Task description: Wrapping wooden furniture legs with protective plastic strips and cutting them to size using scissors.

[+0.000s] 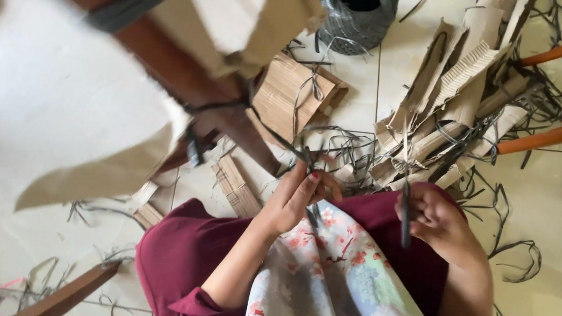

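Nearest the camera, a floral cloth (pixel 337 285) is lying over the person's lap, with dark red fabric (pixel 178 251) spreading out on both sides of it. Just beyond, the left hand (pixel 294 196) is reaching forward with its fingers pressed together, pinching a thin dark strip (pixel 276 134) that is running up and away toward a wooden chair leg (pixel 186 78). The right hand (pixel 435 215) is sitting over the right knee, its fingers curling shut around a short dark strip (pixel 404 216) that is standing nearly upright in the fist. A little further out, small woven bamboo-like mats (pixel 238 188) are lying on the pale tiled floor (pixel 560 216), with a larger folded one (pixel 293 95) beside the chair leg. Loose dark strands (pixel 350 147) are tangling across the tiles between the hands and a heap of torn corrugated cardboard (pixel 449 91). Pale cloth (pixel 50 90) is hanging from the chair at the left, blurred. Farthest off, a black mesh basket (pixel 358 15) is standing at the top edge, and orange chair rails (pixel 554 134) are crossing the right side.
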